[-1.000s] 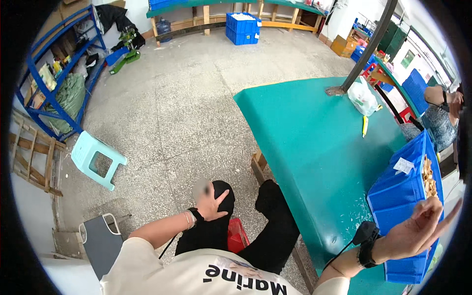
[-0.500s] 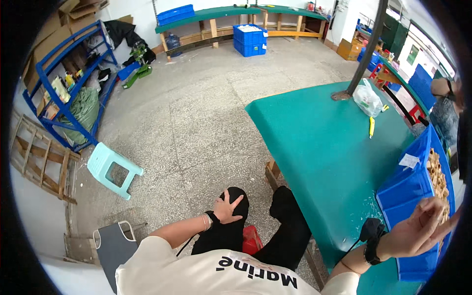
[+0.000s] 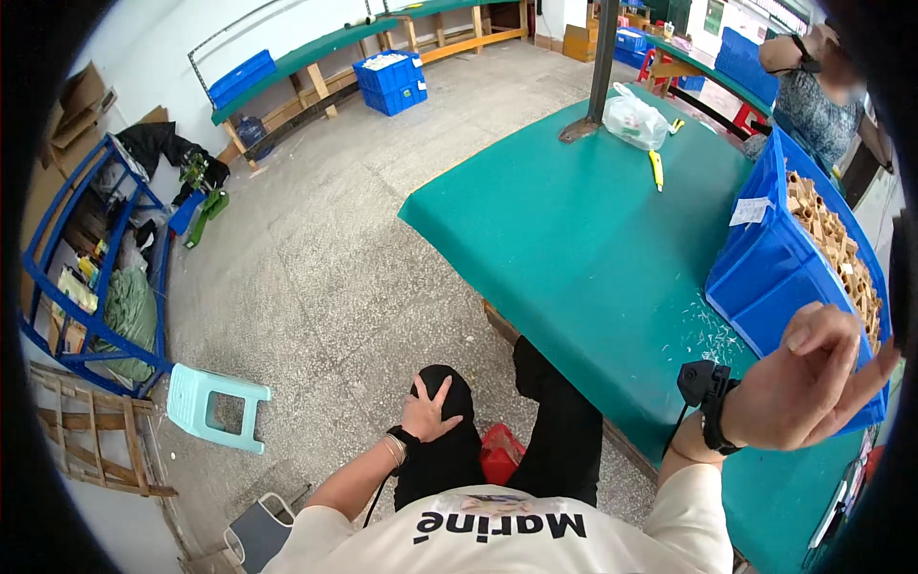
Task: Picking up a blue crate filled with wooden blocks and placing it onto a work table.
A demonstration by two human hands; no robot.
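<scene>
My left hand [image 3: 429, 412] lies on my black-clad left knee with its fingers spread, holding nothing. On the right, my right hand [image 3: 794, 387] is raised in front of the near end of a blue plastic crate [image 3: 751, 263]. Some of its fingers are bent and others stretch toward a dark object [image 3: 901, 277] at the picture's right rim; nothing shows in its grasp. Many small light-brown wooden pieces [image 3: 830, 230] fill the crate, which rests on a green-topped table [image 3: 564, 206]. White shavings [image 3: 715, 337] are scattered beside the crate.
A yellow utility knife [image 3: 656, 170] and a clear plastic bag [image 3: 633, 119] lie near a metal post [image 3: 601, 72] on the table. Another person [image 3: 818, 115] is beyond the crate. A pale turquoise stool [image 3: 191, 407] and blue shelf rack [image 3: 100, 330] stand left.
The view has turned to the right, bringing more of the crate and the other person into sight. My right hand stays raised by the crate; my left hand remains on my knee.
</scene>
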